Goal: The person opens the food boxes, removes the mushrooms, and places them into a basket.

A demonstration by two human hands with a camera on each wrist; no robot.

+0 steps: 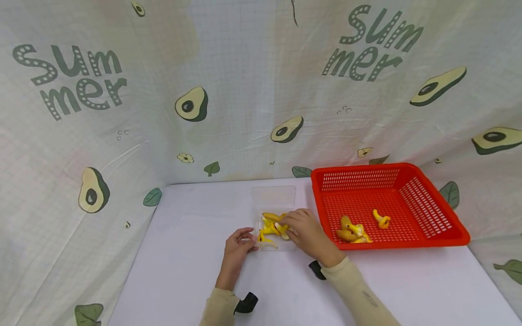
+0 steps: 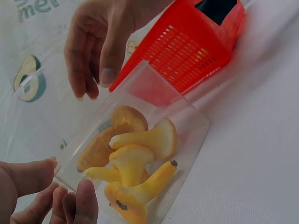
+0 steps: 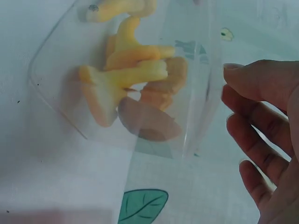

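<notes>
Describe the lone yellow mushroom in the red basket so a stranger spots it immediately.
On the right of the white table stands a red basket. Near its middle lies the yellow mushroom, alone, while the other mushrooms there huddle toward the front left corner.

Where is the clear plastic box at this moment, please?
In the head view, the clear plastic box stands on the white table, lower middle, left of the red basket, with the left hand at its left edge.
</notes>
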